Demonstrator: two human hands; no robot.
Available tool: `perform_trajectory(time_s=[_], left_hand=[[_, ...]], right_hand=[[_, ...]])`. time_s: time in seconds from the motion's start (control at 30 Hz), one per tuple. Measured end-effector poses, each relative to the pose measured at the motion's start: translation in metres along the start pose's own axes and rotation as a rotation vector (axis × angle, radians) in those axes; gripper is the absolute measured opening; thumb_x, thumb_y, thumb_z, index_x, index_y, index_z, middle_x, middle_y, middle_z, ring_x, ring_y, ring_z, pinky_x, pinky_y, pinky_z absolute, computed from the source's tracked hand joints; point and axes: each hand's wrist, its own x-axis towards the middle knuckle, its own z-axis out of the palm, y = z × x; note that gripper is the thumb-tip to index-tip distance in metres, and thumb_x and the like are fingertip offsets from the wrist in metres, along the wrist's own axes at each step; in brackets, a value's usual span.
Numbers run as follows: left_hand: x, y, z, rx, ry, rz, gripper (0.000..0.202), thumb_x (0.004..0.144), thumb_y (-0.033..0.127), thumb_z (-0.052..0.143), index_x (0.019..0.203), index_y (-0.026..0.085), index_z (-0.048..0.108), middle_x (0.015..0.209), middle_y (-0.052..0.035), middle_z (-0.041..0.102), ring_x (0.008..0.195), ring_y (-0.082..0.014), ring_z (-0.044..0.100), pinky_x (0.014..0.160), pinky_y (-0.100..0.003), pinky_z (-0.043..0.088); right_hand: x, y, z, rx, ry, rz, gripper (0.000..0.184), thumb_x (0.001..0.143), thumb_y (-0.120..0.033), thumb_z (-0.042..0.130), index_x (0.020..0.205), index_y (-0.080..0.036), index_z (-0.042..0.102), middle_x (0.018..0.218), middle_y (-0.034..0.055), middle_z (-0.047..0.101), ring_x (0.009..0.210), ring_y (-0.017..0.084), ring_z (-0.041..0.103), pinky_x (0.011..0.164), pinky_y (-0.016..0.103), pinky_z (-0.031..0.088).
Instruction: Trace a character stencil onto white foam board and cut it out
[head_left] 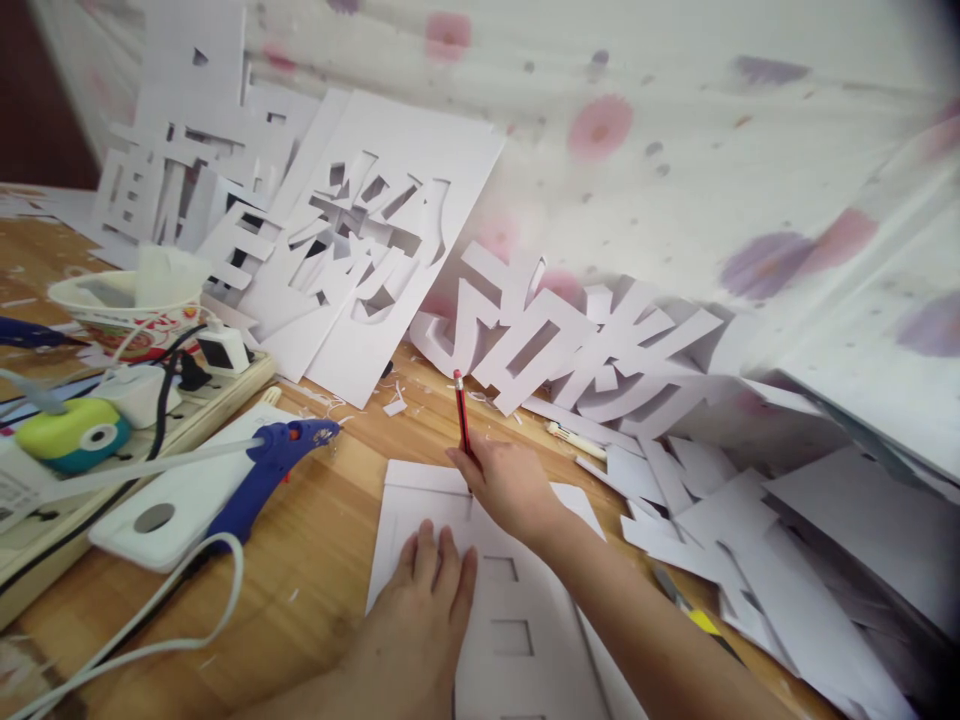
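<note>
This is a small craft workspace; whether it sits in a home or a workshop cannot be told. A wooden desk (315, 600) carries a blue glue gun (262, 475), a loaded power strip (199, 420), a knife (703, 622) and a heap of white scraps (739, 510). Boards (435, 150) with shapes cut out and white cut-out characters (574, 350) stand along the back, before a flowered sheet (675, 200).

Surface: wooden tabletop (322, 570), white bits (394, 406) scattered
Left side: cream power strip (244, 378), printed bowl (124, 338), white slab (176, 500)
Centre: white sheet (510, 600), rectangular cut-outs
Right side: heaped white offcuts (720, 520), yellow-and-black cutter (703, 621)
Back: white cut-out characters (499, 345), upright
</note>
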Motion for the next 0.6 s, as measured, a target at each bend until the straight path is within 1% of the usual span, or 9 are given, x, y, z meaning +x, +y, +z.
perform_trajectory(time_s=[0.07,0.17,0.37,0.47,0.6], left_hand=[[0.001,0.0,0.003,0.004,0.016,-0.003,0.105,0.062,0.054,0.067,0.138,0.003,0.014,0.14,-0.03,0.014,0.128,-0.0473,0.011,0.101,-0.057,0.022],[0.001,0.0,0.004,-0.013,0.016,0.002,0.105,0.063,0.053,0.066,0.138,0.002,0.015,0.14,-0.0309,0.015,0.128,-0.0477,0.013,0.1,-0.057,0.024],[0.001,0.0,0.001,0.018,0.008,0.005,0.102,0.064,0.052,0.065,0.138,0.004,0.015,0.141,-0.0291,0.017,0.128,-0.0463,0.016,0.1,-0.055,0.025],[0.002,0.0,0.001,0.041,0.01,0.001,0.101,0.064,0.05,0.066,0.139,0.005,0.015,0.141,-0.0288,0.018,0.128,-0.0462,0.017,0.1,-0.055,0.025],[0.003,0.001,0.005,0.054,0.034,-0.009,0.099,0.063,0.049,0.066,0.139,0.006,0.018,0.14,-0.0274,0.022,0.128,-0.0455,0.02,0.1,-0.054,0.026]], right_hand=[[0.0,0.001,0.003,0.018,0.014,-0.026,0.025,0.09,-0.036,0.037,0.077,-0.02,0.051,0.062,0.0023,0.058,0.055,0.016,0.051,0.05,0.026,0.022],[-0.002,0.001,0.004,0.068,0.035,-0.059,0.027,0.089,-0.038,0.039,0.071,-0.02,0.048,0.06,0.001,0.056,0.053,0.015,0.048,0.05,0.026,0.022],[-0.005,0.012,0.005,0.25,0.113,0.008,0.038,0.092,-0.042,0.024,0.064,-0.022,0.037,0.054,-0.0016,0.046,0.052,0.013,0.044,0.05,0.024,0.027],[-0.003,0.019,0.012,0.323,0.103,0.019,0.037,0.091,-0.043,0.024,0.062,-0.022,0.034,0.054,-0.0027,0.043,0.051,0.012,0.041,0.049,0.024,0.028],[0.001,0.022,0.019,0.377,0.084,0.015,0.036,0.091,-0.043,0.026,0.063,-0.022,0.035,0.055,-0.003,0.043,0.052,0.012,0.04,0.05,0.024,0.029]])
